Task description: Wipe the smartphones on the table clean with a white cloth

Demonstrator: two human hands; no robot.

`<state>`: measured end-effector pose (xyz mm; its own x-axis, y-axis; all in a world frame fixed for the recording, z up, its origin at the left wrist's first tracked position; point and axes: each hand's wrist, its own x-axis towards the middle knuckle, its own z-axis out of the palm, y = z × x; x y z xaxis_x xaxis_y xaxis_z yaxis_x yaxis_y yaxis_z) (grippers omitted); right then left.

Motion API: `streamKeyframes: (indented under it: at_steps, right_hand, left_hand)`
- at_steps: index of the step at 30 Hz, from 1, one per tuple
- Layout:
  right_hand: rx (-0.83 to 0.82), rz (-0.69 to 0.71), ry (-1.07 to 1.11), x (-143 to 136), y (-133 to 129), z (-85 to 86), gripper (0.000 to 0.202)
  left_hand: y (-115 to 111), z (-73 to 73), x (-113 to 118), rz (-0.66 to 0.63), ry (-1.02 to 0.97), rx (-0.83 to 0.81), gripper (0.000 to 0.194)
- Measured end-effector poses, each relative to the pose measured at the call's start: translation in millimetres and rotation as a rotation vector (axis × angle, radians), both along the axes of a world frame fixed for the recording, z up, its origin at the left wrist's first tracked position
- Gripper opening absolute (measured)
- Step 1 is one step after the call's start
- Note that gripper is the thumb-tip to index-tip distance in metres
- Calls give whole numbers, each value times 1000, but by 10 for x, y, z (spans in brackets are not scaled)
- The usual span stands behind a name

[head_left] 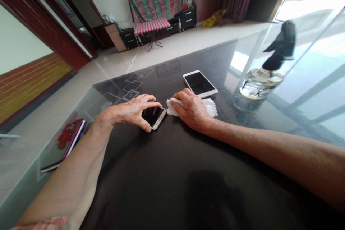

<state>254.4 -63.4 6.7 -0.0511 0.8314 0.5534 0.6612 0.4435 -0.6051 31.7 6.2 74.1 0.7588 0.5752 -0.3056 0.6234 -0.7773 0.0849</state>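
Note:
My left hand point(137, 110) grips a smartphone point(154, 115) by its edges, thumb on the near side and fingers over the far side. The phone has a dark screen and a light frame, and it lies on or just above the black tabletop point(151, 172). To its right, my right hand point(192, 109) is closed on a white cloth point(211, 106) with zigzag edges, part of it bunched under the fingers. Just beyond that cloth lies a white smartphone point(199, 82), screen up and dark.
A clear spray bottle point(261, 81) with a black trigger head stands on the right of the table. At the left edge lie notebooks point(64, 143) with a red-flowered cover. Across the floor are a small striped table point(152, 26) and black drawers point(188, 18).

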Motion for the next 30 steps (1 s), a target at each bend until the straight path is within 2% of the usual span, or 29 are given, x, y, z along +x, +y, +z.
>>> streamKeyframes:
  at_steps: [8, 12, 17, 20, 24, 26, 28, 30]
  right_hand:
    - [0, 1, -152, -45, -9, -18, 15]
    - [-17, -44, -204, -71, 9, -12, 16]
    - [33, -133, -160, -80, 29, -42, 23]
    - [53, -171, -162, -79, 34, -64, 25]
    - [33, -174, -224, -97, 17, -49, 24]
    - [27, -162, -257, -108, 5, -32, 23]
    - [31, -151, -275, -114, -1, -22, 23]
    - [43, -145, -279, -113, -3, -23, 22]
  left_hand:
    - [-27, 34, 68, 32, 29, 14, 84]
    - [-141, 97, 129, 101, 94, 81, 87]
    - [-330, 122, 141, 210, 121, 161, 86]
    - [-370, 103, 123, 356, 109, 198, 83]
    - [-318, 71, 113, 690, 103, 286, 82]
    - [-294, 71, 97, 814, 100, 299, 84]
    - [-301, 91, 53, 865, 94, 271, 84]
    - [-341, 132, -28, 862, 86, 251, 83]
